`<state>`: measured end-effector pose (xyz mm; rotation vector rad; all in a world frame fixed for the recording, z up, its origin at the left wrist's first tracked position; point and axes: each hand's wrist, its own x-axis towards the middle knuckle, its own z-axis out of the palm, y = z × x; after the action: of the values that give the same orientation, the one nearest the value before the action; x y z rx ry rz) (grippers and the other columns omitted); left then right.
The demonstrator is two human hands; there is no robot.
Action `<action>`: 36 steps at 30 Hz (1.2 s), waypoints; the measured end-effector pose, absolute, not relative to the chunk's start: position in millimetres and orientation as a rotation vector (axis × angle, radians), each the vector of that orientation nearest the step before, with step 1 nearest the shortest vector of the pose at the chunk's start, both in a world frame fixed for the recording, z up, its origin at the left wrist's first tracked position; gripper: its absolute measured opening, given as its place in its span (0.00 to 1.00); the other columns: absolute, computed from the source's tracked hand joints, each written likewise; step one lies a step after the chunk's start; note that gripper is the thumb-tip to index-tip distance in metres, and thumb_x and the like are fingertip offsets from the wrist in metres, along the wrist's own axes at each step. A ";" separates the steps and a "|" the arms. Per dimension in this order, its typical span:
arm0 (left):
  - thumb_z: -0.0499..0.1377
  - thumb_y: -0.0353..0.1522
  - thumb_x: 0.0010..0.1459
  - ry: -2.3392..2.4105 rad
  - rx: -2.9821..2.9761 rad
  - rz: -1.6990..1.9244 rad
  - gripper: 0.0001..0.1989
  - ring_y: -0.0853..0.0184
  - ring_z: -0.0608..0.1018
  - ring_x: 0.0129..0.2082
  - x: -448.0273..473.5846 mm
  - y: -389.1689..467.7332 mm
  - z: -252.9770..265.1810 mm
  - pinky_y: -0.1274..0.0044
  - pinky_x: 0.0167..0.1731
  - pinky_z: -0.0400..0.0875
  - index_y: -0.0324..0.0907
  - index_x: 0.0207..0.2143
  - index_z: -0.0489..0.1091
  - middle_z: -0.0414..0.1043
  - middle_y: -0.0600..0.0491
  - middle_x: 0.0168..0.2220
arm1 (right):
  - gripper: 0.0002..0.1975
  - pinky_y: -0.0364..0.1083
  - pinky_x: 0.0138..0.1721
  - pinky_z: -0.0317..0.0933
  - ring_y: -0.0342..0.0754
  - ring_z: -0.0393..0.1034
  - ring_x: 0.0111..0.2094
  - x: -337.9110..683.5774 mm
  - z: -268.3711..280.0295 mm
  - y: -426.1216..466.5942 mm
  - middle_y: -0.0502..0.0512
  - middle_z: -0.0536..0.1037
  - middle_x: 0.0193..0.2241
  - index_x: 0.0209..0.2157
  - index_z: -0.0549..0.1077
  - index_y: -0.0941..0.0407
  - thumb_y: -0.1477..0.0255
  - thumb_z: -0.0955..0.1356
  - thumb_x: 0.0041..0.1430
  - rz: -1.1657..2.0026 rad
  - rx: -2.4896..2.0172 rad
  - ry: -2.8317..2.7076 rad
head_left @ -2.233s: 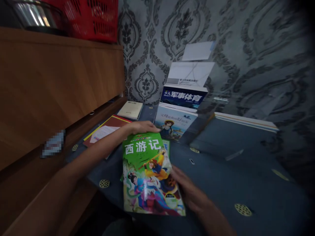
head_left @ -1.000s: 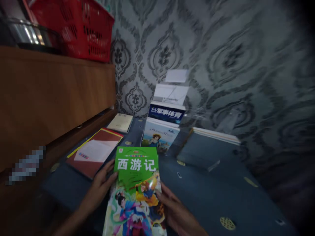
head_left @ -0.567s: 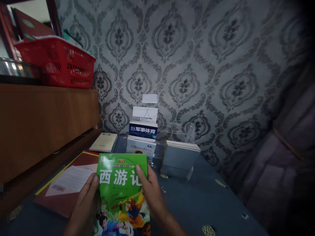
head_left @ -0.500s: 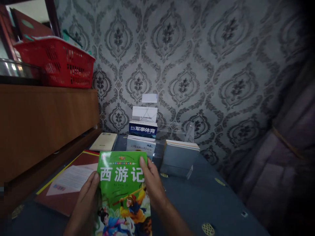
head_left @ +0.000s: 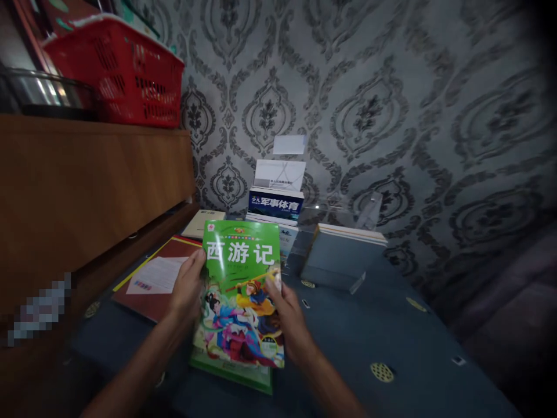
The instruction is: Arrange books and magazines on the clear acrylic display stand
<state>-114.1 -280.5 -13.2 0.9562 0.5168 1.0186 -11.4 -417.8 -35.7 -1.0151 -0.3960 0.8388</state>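
Observation:
A green picture book (head_left: 243, 290) with white Chinese characters and cartoon figures is held up between my two hands. My left hand (head_left: 189, 284) grips its left edge. On the right edge, my right hand (head_left: 289, 313) holds it with the thumb over the cover. Below its bottom edge shows another green cover (head_left: 232, 376); I cannot tell whether that is a second book. Just behind stands a tiered row of books, with a dark blue book (head_left: 276, 203) above a pale blue book (head_left: 286, 239) that the green one partly hides.
Grey-blue books (head_left: 343, 258) lean in a clear stand at the right. A maroon folder (head_left: 143, 293) with papers and a cream book (head_left: 202, 223) lie on the left of the dark tablecloth (head_left: 339, 342). A red basket (head_left: 126, 69) and a metal bowl (head_left: 52, 93) sit on the wooden cabinet (head_left: 96, 174).
The view has tilted down and shifted left. More of the green book shows, along with the green cover under it. My right hand has slid lower along the book's edge.

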 end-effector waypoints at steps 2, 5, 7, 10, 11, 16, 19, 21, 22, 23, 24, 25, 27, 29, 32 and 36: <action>0.72 0.46 0.40 0.495 0.946 1.038 0.24 0.58 0.81 0.42 -112.2 -275.0 -12.7 0.71 0.45 0.74 0.38 0.34 0.75 0.81 0.50 0.33 | 0.27 0.54 0.44 0.71 0.58 0.79 0.39 -17.6 -52.5 -423.7 0.56 0.84 0.35 0.41 0.79 0.56 0.52 0.77 0.44 0.835 -1.078 -0.429; 0.71 0.46 0.43 0.464 0.949 1.054 0.24 0.59 0.80 0.43 -110.3 -270.4 -14.1 0.71 0.46 0.73 0.39 0.35 0.75 0.81 0.50 0.35 | 0.28 0.54 0.44 0.71 0.58 0.78 0.37 -19.9 -74.0 -430.2 0.57 0.84 0.35 0.40 0.79 0.56 0.51 0.77 0.44 0.791 -1.149 -0.502; 0.71 0.47 0.43 0.476 0.942 1.074 0.24 0.59 0.80 0.44 -108.7 -269.8 -16.5 0.71 0.47 0.73 0.39 0.36 0.75 0.81 0.50 0.36 | 0.27 0.55 0.44 0.70 0.57 0.78 0.37 -17.2 -81.7 -433.5 0.57 0.84 0.34 0.39 0.80 0.56 0.50 0.77 0.43 0.770 -1.199 -0.547; 0.71 0.47 0.42 0.501 0.924 1.100 0.26 0.58 0.80 0.45 -106.8 -270.3 -20.2 0.71 0.47 0.72 0.38 0.37 0.75 0.80 0.49 0.37 | 0.26 0.56 0.46 0.69 0.58 0.77 0.38 -11.4 -83.7 -437.1 0.57 0.84 0.35 0.38 0.80 0.56 0.50 0.76 0.44 0.758 -1.261 -0.581; 0.71 0.47 0.42 0.500 0.921 1.100 0.25 0.58 0.80 0.45 -106.7 -270.6 -21.4 0.70 0.47 0.72 0.38 0.37 0.75 0.80 0.49 0.37 | 0.26 0.56 0.47 0.69 0.58 0.77 0.39 -10.1 -82.7 -438.1 0.58 0.84 0.36 0.39 0.80 0.55 0.50 0.76 0.44 0.756 -1.268 -0.588; 0.70 0.46 0.45 0.467 0.923 0.957 0.23 0.58 0.80 0.43 -110.7 -273.5 -34.3 0.70 0.46 0.73 0.38 0.37 0.74 0.80 0.48 0.37 | 0.31 0.55 0.53 0.66 0.59 0.76 0.48 -11.7 -73.8 -441.2 0.58 0.81 0.47 0.51 0.75 0.53 0.54 0.77 0.47 0.777 -1.193 -0.573; 0.70 0.44 0.45 0.515 0.913 0.776 0.22 0.57 0.81 0.42 -115.9 -274.5 -54.8 0.69 0.46 0.73 0.38 0.37 0.73 0.80 0.47 0.36 | 0.33 0.55 0.52 0.68 0.60 0.75 0.50 -14.0 -73.0 -442.1 0.57 0.80 0.50 0.54 0.72 0.52 0.54 0.76 0.48 0.817 -1.156 -0.469; 0.70 0.43 0.46 0.587 0.965 0.708 0.21 0.57 0.80 0.42 -121.4 -273.4 -71.0 0.69 0.45 0.73 0.39 0.38 0.73 0.80 0.46 0.35 | 0.33 0.56 0.50 0.69 0.60 0.76 0.48 -13.3 -78.0 -442.2 0.57 0.81 0.48 0.53 0.73 0.52 0.54 0.76 0.47 0.843 -1.167 -0.365; 0.69 0.42 0.47 0.618 1.032 0.689 0.21 0.57 0.80 0.41 -124.7 -272.2 -78.4 0.69 0.45 0.72 0.39 0.39 0.73 0.80 0.46 0.35 | 0.32 0.56 0.50 0.69 0.61 0.77 0.47 -12.4 -82.0 -442.0 0.57 0.82 0.47 0.51 0.74 0.52 0.54 0.77 0.45 0.857 -1.179 -0.318; 0.69 0.41 0.48 0.638 1.131 0.673 0.21 0.57 0.80 0.41 -128.4 -270.8 -84.5 0.69 0.45 0.72 0.39 0.40 0.73 0.79 0.46 0.35 | 0.32 0.57 0.50 0.69 0.61 0.77 0.47 -11.1 -86.5 -441.6 0.57 0.82 0.46 0.50 0.75 0.53 0.54 0.78 0.44 0.875 -1.193 -0.286; 0.68 0.41 0.49 0.646 1.257 0.657 0.21 0.57 0.80 0.40 -132.1 -269.4 -89.0 0.68 0.45 0.72 0.40 0.43 0.73 0.79 0.47 0.36 | 0.32 0.57 0.50 0.69 0.61 0.77 0.47 -9.6 -91.2 -441.1 0.57 0.83 0.45 0.49 0.75 0.54 0.55 0.78 0.43 0.897 -1.202 -0.265; 0.66 0.40 0.51 0.646 1.400 0.648 0.21 0.57 0.79 0.40 -135.6 -268.2 -91.9 0.68 0.46 0.72 0.40 0.45 0.72 0.79 0.47 0.36 | 0.31 0.57 0.49 0.69 0.62 0.78 0.46 -8.0 -95.7 -440.4 0.57 0.83 0.45 0.48 0.76 0.54 0.55 0.78 0.43 0.915 -1.204 -0.249; 0.62 0.39 0.54 0.657 1.714 0.661 0.22 0.56 0.78 0.42 -141.1 -267.0 -93.3 0.65 0.49 0.70 0.40 0.50 0.70 0.78 0.46 0.40 | 0.30 0.57 0.48 0.70 0.61 0.78 0.45 -5.1 -102.8 -439.3 0.57 0.83 0.43 0.47 0.76 0.54 0.56 0.78 0.43 0.938 -1.196 -0.220; 0.59 0.38 0.57 0.708 2.021 0.691 0.21 0.53 0.75 0.49 -143.4 -267.0 -91.4 0.62 0.53 0.66 0.41 0.52 0.69 0.74 0.43 0.47 | 0.30 0.56 0.46 0.71 0.60 0.79 0.43 -2.7 -106.0 -439.2 0.57 0.84 0.42 0.47 0.75 0.55 0.57 0.78 0.44 0.957 -1.186 -0.187; 0.56 0.36 0.59 0.762 2.336 0.633 0.20 0.48 0.67 0.59 -140.6 -265.5 -89.7 0.58 0.58 0.61 0.41 0.53 0.69 0.66 0.39 0.57 | 0.29 0.56 0.44 0.72 0.60 0.80 0.41 0.1 -103.7 -442.2 0.58 0.84 0.41 0.47 0.76 0.55 0.59 0.78 0.44 1.036 -1.179 -0.166; 0.53 0.38 0.63 0.738 2.470 0.541 0.22 0.46 0.57 0.66 -127.8 -259.2 -94.0 0.55 0.62 0.53 0.39 0.56 0.67 0.59 0.37 0.63 | 0.28 0.56 0.45 0.72 0.61 0.80 0.42 3.2 -97.1 -447.0 0.59 0.84 0.39 0.44 0.78 0.56 0.58 0.79 0.41 1.092 -1.165 -0.142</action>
<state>-127.8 -259.2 -94.0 2.4700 0.7381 0.5413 3.2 -447.0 -97.1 -1.1650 -0.1419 1.0918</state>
